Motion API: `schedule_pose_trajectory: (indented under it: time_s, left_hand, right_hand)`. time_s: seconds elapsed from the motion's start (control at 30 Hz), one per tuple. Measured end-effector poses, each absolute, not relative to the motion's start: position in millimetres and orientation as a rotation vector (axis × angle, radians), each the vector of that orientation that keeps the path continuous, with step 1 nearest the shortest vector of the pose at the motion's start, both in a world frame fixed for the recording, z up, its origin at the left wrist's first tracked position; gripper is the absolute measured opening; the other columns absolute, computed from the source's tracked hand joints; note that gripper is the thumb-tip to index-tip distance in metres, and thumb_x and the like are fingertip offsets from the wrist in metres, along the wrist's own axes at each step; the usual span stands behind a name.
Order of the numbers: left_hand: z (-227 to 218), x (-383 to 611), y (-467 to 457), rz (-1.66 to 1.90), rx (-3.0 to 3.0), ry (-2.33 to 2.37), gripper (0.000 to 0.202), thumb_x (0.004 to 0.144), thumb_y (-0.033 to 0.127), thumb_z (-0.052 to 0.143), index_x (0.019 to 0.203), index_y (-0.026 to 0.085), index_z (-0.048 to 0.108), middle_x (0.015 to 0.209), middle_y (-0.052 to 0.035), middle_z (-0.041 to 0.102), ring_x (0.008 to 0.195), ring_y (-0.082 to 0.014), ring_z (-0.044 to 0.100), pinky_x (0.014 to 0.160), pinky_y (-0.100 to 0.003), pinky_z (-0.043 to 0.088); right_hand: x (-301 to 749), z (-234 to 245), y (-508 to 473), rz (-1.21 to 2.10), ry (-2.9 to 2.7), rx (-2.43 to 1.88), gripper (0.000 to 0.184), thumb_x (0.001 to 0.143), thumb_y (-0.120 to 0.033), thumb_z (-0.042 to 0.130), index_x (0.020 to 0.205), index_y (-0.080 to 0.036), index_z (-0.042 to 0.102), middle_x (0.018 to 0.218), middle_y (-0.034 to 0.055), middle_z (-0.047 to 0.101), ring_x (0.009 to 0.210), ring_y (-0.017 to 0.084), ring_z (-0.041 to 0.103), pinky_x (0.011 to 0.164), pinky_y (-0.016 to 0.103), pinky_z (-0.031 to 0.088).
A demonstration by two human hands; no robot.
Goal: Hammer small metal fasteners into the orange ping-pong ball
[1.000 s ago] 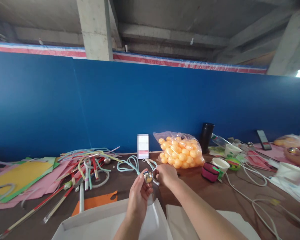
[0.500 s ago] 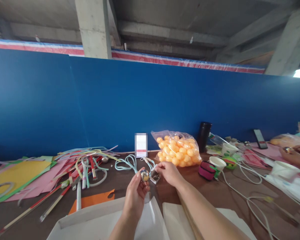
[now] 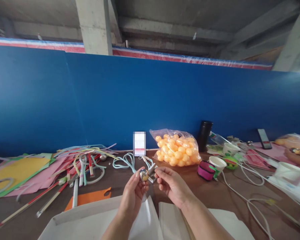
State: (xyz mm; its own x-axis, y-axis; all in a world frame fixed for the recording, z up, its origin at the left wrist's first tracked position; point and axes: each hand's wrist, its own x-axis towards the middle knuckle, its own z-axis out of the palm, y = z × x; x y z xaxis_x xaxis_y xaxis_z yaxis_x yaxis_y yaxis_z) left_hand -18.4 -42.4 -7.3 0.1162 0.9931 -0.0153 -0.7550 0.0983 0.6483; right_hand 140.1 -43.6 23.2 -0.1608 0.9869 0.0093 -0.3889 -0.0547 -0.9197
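Observation:
My left hand [image 3: 132, 195] is closed round a shiny silver ball [image 3: 144, 175], held up between thumb and fingers. Close beside it, my right hand [image 3: 173, 185] has thumb and forefinger pinched together; whatever is between them is too small to make out. Just behind the fingertips sits a small white box [image 3: 152, 179] with dark bits inside, partly hidden by my hands. A looped light-blue cord [image 3: 125, 162] lies beyond the left hand. A similar silver ball [image 3: 103, 157] rests by the pile of cords.
A clear bag of orange balls [image 3: 176, 150] stands at the back near a black bottle [image 3: 205, 135]. Paper cups [image 3: 217, 163], a magenta pouch [image 3: 206, 170] and white cables lie right. Coloured paper [image 3: 27, 170] is left, a white tray [image 3: 90, 216] in front. Another person's hand [image 3: 296, 156] shows far right.
My right hand has drawn back slightly from the small box toward me, its fingers now pinched beside the ball. The left hand still holds the ball. The view has shifted a little.

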Motion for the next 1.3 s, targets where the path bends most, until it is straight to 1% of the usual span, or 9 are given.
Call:
schedule_pose_trajectory:
  time_s: [0.07, 0.13, 0.37, 0.5, 0.63, 0.8, 1.13, 1.3]
  left_hand:
    - [-7, -18, -43, 1.373, 0.580, 0.521, 0.031, 0.084, 0.024, 0.064, 0.113, 0.013, 0.066, 0.085, -0.0081, 0.069, 0.066, -0.0119, 0.063, 0.061, -0.022, 0.055]
    - [-7, -18, -43, 1.364, 0.591, 0.523, 0.031, 0.085, 0.024, 0.063, 0.113, 0.013, 0.065, 0.086, -0.0094, 0.070, 0.068, -0.0126, 0.064, 0.062, -0.023, 0.055]
    - [-5, -17, -45, 1.329, 0.562, 0.526, 0.029, 0.087, 0.022, 0.060, 0.114, 0.012, 0.064, 0.088, -0.0102, 0.072, 0.071, -0.0132, 0.067, 0.065, -0.022, 0.056]
    - [-4, -18, -46, 1.299, 0.565, 0.515, 0.032, 0.088, 0.022, 0.058, 0.119, 0.013, 0.060, 0.086, -0.0088, 0.072, 0.071, -0.0128, 0.066, 0.064, -0.022, 0.056]
    - [-4, -19, -46, 1.314, 0.583, 0.514, 0.035, 0.089, 0.021, 0.058, 0.123, 0.015, 0.058, 0.091, -0.0085, 0.072, 0.074, -0.0128, 0.066, 0.066, -0.023, 0.056]
    - [-3, -18, -46, 1.323, 0.585, 0.499, 0.033, 0.088, 0.021, 0.058, 0.120, 0.015, 0.060, 0.095, -0.0089, 0.071, 0.077, -0.0128, 0.066, 0.070, -0.023, 0.056]
    - [0, -15, -50, 1.285, 0.600, 0.488, 0.031, 0.086, 0.021, 0.062, 0.116, 0.014, 0.065, 0.091, -0.0084, 0.071, 0.076, -0.0130, 0.066, 0.069, -0.023, 0.055]
    - [0, -15, -50, 1.279, 0.614, 0.508, 0.033, 0.086, 0.021, 0.063, 0.118, 0.014, 0.064, 0.089, -0.0088, 0.071, 0.076, -0.0129, 0.065, 0.070, -0.023, 0.054]
  right_hand:
    - [136, 25, -49, 1.525, -0.991, -0.805, 0.014, 0.080, -0.024, 0.075, 0.084, -0.013, 0.068, 0.075, -0.0016, 0.065, 0.057, 0.006, 0.054, 0.047, 0.014, 0.045]
    - [133, 25, -51, 1.532, -0.974, -0.789, 0.016, 0.076, -0.025, 0.078, 0.083, -0.014, 0.070, 0.075, -0.0009, 0.067, 0.056, 0.005, 0.053, 0.045, 0.013, 0.044]
    - [129, 20, -49, 1.561, -0.924, -0.788, 0.018, 0.071, -0.027, 0.081, 0.081, -0.016, 0.070, 0.071, -0.0005, 0.068, 0.052, 0.005, 0.051, 0.040, 0.012, 0.040]
    - [127, 20, -50, 1.574, -0.911, -0.789, 0.019, 0.070, -0.027, 0.081, 0.080, -0.016, 0.070, 0.068, -0.0006, 0.067, 0.050, 0.005, 0.050, 0.039, 0.012, 0.039]
    - [126, 20, -50, 1.574, -0.906, -0.785, 0.019, 0.070, -0.027, 0.081, 0.081, -0.016, 0.071, 0.068, 0.0003, 0.068, 0.050, 0.005, 0.049, 0.039, 0.012, 0.039]
    - [126, 19, -51, 1.580, -0.901, -0.791, 0.019, 0.071, -0.028, 0.081, 0.083, -0.017, 0.071, 0.068, 0.0008, 0.069, 0.050, 0.006, 0.049, 0.039, 0.012, 0.037]
    - [125, 17, -51, 1.589, -0.898, -0.810, 0.016, 0.072, -0.027, 0.080, 0.082, -0.018, 0.071, 0.067, 0.0007, 0.070, 0.048, 0.005, 0.048, 0.038, 0.012, 0.035]
    - [124, 15, -50, 1.588, -0.893, -0.809, 0.015, 0.072, -0.026, 0.080, 0.080, -0.018, 0.071, 0.067, -0.0006, 0.069, 0.047, 0.004, 0.046, 0.037, 0.012, 0.032]
